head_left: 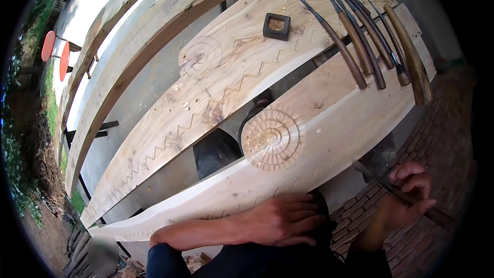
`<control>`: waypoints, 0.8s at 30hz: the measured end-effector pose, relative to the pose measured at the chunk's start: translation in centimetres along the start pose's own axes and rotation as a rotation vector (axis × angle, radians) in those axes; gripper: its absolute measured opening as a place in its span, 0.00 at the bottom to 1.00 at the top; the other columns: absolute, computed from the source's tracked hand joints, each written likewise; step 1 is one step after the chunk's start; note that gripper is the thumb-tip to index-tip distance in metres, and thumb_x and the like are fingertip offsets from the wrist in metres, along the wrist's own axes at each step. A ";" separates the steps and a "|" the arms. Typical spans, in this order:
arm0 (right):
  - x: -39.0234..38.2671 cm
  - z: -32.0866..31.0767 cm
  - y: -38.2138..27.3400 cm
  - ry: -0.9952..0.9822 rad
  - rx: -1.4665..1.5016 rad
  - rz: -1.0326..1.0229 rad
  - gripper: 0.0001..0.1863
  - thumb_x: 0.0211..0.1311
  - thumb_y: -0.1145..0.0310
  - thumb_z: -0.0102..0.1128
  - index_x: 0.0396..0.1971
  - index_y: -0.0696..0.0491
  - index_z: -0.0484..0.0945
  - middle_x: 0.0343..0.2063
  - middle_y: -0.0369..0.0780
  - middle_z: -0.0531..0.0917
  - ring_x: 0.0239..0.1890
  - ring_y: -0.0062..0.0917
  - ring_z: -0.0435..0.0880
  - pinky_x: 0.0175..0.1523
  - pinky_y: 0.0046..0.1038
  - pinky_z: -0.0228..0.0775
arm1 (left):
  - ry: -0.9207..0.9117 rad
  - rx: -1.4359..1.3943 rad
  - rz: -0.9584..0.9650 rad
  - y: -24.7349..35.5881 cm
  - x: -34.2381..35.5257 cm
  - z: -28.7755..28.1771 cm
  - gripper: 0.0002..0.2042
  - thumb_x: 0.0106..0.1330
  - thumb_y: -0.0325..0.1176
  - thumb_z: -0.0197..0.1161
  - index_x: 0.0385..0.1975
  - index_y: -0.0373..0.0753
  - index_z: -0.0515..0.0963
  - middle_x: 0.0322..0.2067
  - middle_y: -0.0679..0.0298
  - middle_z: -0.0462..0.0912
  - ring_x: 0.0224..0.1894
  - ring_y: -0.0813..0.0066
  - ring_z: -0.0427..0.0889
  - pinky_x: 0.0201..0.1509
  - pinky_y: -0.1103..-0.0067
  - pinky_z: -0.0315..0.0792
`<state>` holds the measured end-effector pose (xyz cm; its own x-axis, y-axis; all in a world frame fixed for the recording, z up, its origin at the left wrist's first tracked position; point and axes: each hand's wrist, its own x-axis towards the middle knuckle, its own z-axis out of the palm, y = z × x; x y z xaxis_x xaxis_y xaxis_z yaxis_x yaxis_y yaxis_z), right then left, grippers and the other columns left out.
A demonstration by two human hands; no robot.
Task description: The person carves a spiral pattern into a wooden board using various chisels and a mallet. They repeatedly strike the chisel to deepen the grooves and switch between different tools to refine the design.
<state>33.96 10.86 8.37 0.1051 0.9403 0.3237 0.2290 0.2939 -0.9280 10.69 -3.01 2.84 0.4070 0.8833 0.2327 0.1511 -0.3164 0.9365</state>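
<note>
My right hand point(411, 193) is closed round the handle of a carving chisel point(387, 185), off the near board's right edge. The chisel's blade points up and left, apart from the wood. My left hand point(288, 220) lies palm down by the near board's edge, fingers stretched out over dark cloth, holding nothing. The near plank point(226, 188) is pale wood with a carved round rosette point(272, 136) of ringed petals. Beyond it, the far plank point(170, 113) bears a zigzag line and a faintly marked circle point(199, 57).
Several carving tools with dark wooden handles point(350, 67) lie across the planks at upper right, beside a thick wooden stick point(411, 56). A small black square dish point(277, 27) with brown contents sits on the far plank. Curved beams point(139, 46) stand beyond; brick paving point(437, 139) is at right.
</note>
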 end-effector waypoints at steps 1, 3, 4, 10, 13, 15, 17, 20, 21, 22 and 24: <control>0.0 0.1 -0.2 0.009 -0.082 -0.025 0.49 0.79 0.23 0.28 0.33 0.60 0.74 0.24 0.43 0.78 0.22 0.23 0.72 0.29 0.25 0.65 | 0.051 0.127 0.100 0.2 0.3 0.2 0.22 0.72 0.46 0.73 0.52 0.32 0.86 0.51 0.48 0.91 0.62 0.50 0.88 0.72 0.54 0.79; -0.4 -1.5 0.2 -0.064 -0.197 -0.006 0.54 0.75 0.18 0.25 0.35 0.63 0.77 0.26 0.42 0.79 0.22 0.23 0.73 0.30 0.26 0.67 | 0.152 0.384 0.296 0.9 1.0 0.2 0.18 0.74 0.44 0.72 0.49 0.33 0.87 0.45 0.50 0.92 0.58 0.52 0.90 0.69 0.56 0.82; -0.9 -2.8 0.3 -0.141 -0.236 0.034 0.56 0.74 0.17 0.24 0.36 0.64 0.78 0.26 0.41 0.79 0.22 0.22 0.73 0.30 0.25 0.68 | 0.185 0.400 0.323 1.0 1.6 -0.1 0.17 0.75 0.42 0.71 0.51 0.32 0.86 0.48 0.49 0.92 0.59 0.53 0.90 0.69 0.56 0.82; -8.2 -3.8 5.2 -0.419 -0.234 0.081 0.35 0.79 0.40 0.58 0.43 0.65 0.82 0.23 0.42 0.84 0.27 0.23 0.86 0.32 0.27 0.78 | 0.255 0.514 0.425 -0.2 7.1 -2.2 0.20 0.77 0.38 0.63 0.62 0.32 0.79 0.62 0.43 0.84 0.60 0.51 0.88 0.66 0.60 0.84; -5.3 -1.6 2.4 -0.659 -0.154 0.095 0.25 0.75 0.52 0.68 0.42 0.65 0.83 0.29 0.47 0.89 0.30 0.27 0.91 0.33 0.29 0.81 | 0.207 0.576 0.366 -2.7 8.8 -2.3 0.27 0.68 0.42 0.66 0.63 0.34 0.79 0.53 0.50 0.87 0.45 0.61 0.90 0.47 0.71 0.85; -3.5 0.3 0.7 -0.725 0.038 0.204 0.22 0.73 0.57 0.71 0.41 0.66 0.83 0.31 0.48 0.90 0.31 0.29 0.92 0.33 0.29 0.82 | 0.123 0.615 0.307 -3.9 7.4 -2.4 0.28 0.65 0.44 0.68 0.62 0.34 0.80 0.41 0.59 0.84 0.36 0.68 0.85 0.37 0.75 0.80; -3.4 -0.4 0.2 -0.622 0.149 0.348 0.20 0.71 0.60 0.73 0.42 0.66 0.84 0.31 0.48 0.91 0.30 0.30 0.92 0.33 0.30 0.82 | 0.168 0.631 0.350 -5.3 7.5 -2.2 0.27 0.62 0.46 0.71 0.57 0.35 0.82 0.27 0.70 0.69 0.25 0.77 0.76 0.25 0.77 0.70; -3.4 -5.7 0.6 -0.442 0.369 0.615 0.16 0.69 0.65 0.73 0.42 0.65 0.85 0.33 0.49 0.91 0.29 0.31 0.92 0.34 0.30 0.83 | 0.152 0.577 0.282 -6.2 7.4 -2.8 0.24 0.64 0.47 0.72 0.54 0.37 0.82 0.27 0.69 0.69 0.26 0.76 0.77 0.27 0.77 0.72; -2.9 -6.7 0.5 -0.495 0.265 0.613 0.15 0.67 0.66 0.74 0.43 0.64 0.86 0.33 0.49 0.91 0.30 0.31 0.92 0.35 0.29 0.83 | 0.164 0.569 0.285 -6.2 7.6 -2.9 0.22 0.64 0.48 0.72 0.50 0.38 0.82 0.26 0.69 0.69 0.26 0.75 0.77 0.27 0.77 0.72; -2.2 -7.3 0.1 -0.546 0.163 0.609 0.14 0.66 0.68 0.74 0.44 0.64 0.86 0.34 0.49 0.91 0.30 0.31 0.92 0.35 0.29 0.83 | 0.173 0.565 0.289 -6.0 7.8 -3.0 0.20 0.65 0.49 0.72 0.45 0.39 0.82 0.26 0.69 0.68 0.25 0.74 0.77 0.27 0.76 0.72; -1.6 -7.3 -0.7 -0.674 -0.075 0.452 0.14 0.62 0.71 0.75 0.44 0.63 0.87 0.35 0.50 0.91 0.30 0.32 0.92 0.36 0.28 0.82 | 0.162 0.525 0.278 -6.0 7.8 -3.1 0.19 0.66 0.52 0.72 0.38 0.41 0.79 0.25 0.69 0.67 0.25 0.73 0.76 0.27 0.75 0.72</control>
<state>40.73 7.86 9.87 -0.3969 0.8735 -0.2819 0.3706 -0.1285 -0.9199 10.16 6.89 -0.11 0.3590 0.7715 0.5253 0.4994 -0.6343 0.5902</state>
